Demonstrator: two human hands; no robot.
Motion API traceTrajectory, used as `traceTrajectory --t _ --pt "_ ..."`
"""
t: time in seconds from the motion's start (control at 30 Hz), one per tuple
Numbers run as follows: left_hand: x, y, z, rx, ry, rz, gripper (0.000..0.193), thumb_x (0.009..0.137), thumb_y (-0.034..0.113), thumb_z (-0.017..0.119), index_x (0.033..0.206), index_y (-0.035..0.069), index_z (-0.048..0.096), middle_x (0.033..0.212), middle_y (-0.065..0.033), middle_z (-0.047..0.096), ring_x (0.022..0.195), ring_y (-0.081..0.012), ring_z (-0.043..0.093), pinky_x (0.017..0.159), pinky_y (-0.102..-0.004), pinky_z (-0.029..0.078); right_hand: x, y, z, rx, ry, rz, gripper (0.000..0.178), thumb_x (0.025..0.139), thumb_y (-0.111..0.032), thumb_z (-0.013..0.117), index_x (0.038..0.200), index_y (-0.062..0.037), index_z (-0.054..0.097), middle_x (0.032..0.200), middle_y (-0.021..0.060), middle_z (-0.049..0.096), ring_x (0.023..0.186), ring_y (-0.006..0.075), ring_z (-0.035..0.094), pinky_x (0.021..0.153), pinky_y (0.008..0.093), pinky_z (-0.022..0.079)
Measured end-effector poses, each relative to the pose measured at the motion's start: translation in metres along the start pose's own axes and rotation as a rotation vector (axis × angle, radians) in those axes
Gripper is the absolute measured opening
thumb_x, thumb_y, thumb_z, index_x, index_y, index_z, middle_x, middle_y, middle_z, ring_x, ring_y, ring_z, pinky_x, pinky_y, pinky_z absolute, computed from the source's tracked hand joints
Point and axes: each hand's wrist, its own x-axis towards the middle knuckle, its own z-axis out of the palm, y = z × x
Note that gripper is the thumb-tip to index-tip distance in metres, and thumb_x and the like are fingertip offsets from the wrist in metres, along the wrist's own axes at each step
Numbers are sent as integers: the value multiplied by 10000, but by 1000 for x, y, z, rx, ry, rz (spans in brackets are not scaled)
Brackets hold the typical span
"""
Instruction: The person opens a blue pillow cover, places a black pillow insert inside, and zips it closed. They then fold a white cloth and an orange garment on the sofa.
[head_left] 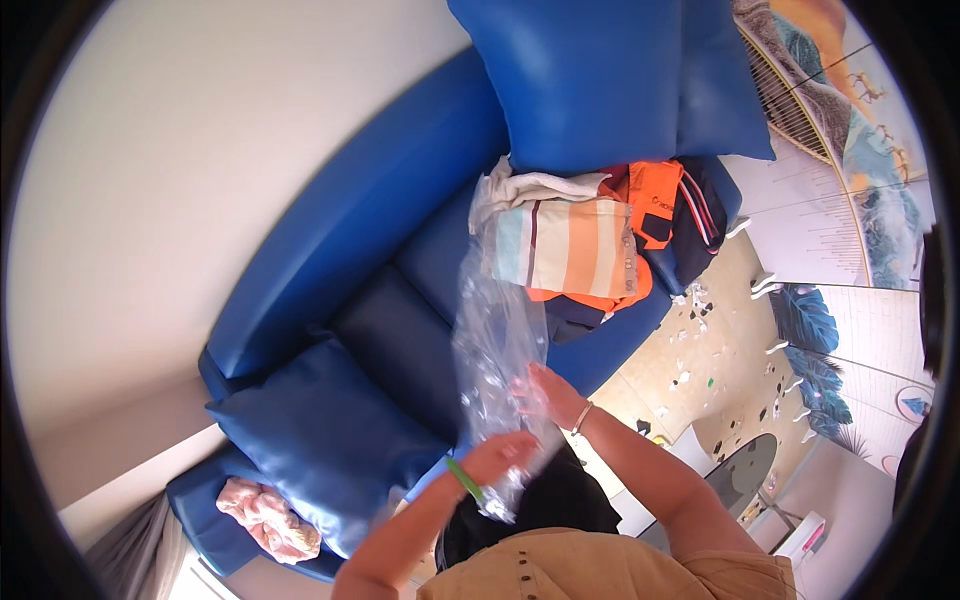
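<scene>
Tan shirt [600,570] w/ dark buttons fills the bottom edge, closest to the lens; both bare forearms rise from it.

Far left: crumpled pink cloth [265,515] on the sofa's end, just beside a blue cushion [320,440] leaning on the blue sofa [370,200].

Centre: left hand [497,455], green band at the wrist, fingers curled shut around the lower part of a clear plastic bag [495,340]. Bag is held up in the air over the sofa seat, crinkled, looks empty, its top reaching twd the clothes. Black fabric [560,500] sits below the hands, near the lap.

Right hand [548,395], thin bracelet at the wrist, is on the bag's right edge a bit higher up. Fingers lie vs. the film, partly veiled and blurred by it, so can't tell if they pinch it or just press.

Right of that: folded striped cloth [570,250] on top of a pile, orange garment [655,195] next to it, both on the seat below two big blue cushions [600,70]. Further right, tiled floor [700,340] w/ small scattered scraps.

Judgement: step in hand looks like sorting out the bag, finding or spreading its mouth. Next move would call for both hands parting the two film layers w/o losing the lower grip; the thin film clings and slips.
</scene>
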Motion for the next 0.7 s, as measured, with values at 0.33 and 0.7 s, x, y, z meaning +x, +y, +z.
traceTrajectory --t 0.33,0.7 --pt "-107 52 28 -23 728 426 61 928 65 572 872 52 593 743 3 580 653 -63 523 618 -218 441 -101 -39 21 174 403 -700 93 866 -137 652 891 -51 627 624 -22 487 498 64 414 460 222 332" --pt "-203 21 -14 1077 1105 704 304 941 254 588 768 6 560 615 -55 562 532 -146 568 480 -340 451 -205 15 -21 -354 614 -948 525 927 -361 597 1303 -27 448 1181 167 561 1072 220 556 874 354 483"
